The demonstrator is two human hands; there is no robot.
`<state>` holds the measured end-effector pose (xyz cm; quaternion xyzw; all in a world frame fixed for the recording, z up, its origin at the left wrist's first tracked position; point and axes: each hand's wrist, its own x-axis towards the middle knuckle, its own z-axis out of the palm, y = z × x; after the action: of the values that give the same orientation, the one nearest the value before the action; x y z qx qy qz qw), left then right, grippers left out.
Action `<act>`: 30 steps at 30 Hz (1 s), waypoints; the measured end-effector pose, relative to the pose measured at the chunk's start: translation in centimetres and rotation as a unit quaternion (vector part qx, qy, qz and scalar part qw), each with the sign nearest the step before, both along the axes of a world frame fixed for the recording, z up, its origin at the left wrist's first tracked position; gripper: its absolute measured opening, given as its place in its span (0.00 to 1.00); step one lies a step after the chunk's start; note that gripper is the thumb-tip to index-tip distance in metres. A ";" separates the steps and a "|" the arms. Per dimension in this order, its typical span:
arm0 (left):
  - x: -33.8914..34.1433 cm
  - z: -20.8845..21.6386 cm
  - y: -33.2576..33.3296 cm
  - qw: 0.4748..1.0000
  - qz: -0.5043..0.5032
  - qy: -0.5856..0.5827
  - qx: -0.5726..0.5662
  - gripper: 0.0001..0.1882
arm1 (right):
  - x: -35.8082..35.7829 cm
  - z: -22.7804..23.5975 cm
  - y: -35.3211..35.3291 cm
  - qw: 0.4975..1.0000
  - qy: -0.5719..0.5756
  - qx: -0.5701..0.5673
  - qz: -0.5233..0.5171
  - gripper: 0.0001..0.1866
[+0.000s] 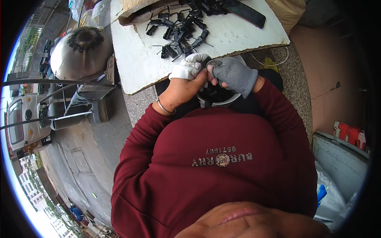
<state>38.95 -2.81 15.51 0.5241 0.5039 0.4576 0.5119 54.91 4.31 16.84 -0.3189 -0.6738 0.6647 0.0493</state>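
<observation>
Grey pavement point(75, 135) spreads out to the left of the fingers, with a van point(25, 121) farthest over on that side and a silver dome point(81, 55), blackened at its top, nearer. To the right of the fingers stands a brownish-pink wall point(323, 67).

Just beyond the fingers lies a white table point(246, 37) with a rough edge. On it, ahead of the fingers, black parts point(188, 33) with thin projecting ends lie in a loose tangle. Farther ahead are a brown carton point(135, 5) to the left and a flat black slab point(244, 12) to the right.

The left hand point(183, 75) wears a white glove, its thumb bare; a bracelet point(163, 107) circles the wrist. The right hand point(236, 75) wears a grey dotted glove with bare fingertips. Both hands' fingers point(210, 69) are curled close together; whether they clamp anything cannot be told, the gap being hidden. Right below the fingers, a pale-rimmed bowl point(224, 103) holds dark contents, partly covered by the hands.
</observation>
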 end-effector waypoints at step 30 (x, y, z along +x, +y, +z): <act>-0.3 -3.9 -1.4 0.997 0.016 -0.035 0.067 0.11 | -0.9 -5.5 -1.5 0.992 0.079 0.073 -0.059 0.16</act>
<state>38.68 -4.22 11.60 0.5328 0.4625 0.5163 0.4854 54.05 2.77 11.29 -0.2996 -0.6948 0.6328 0.1649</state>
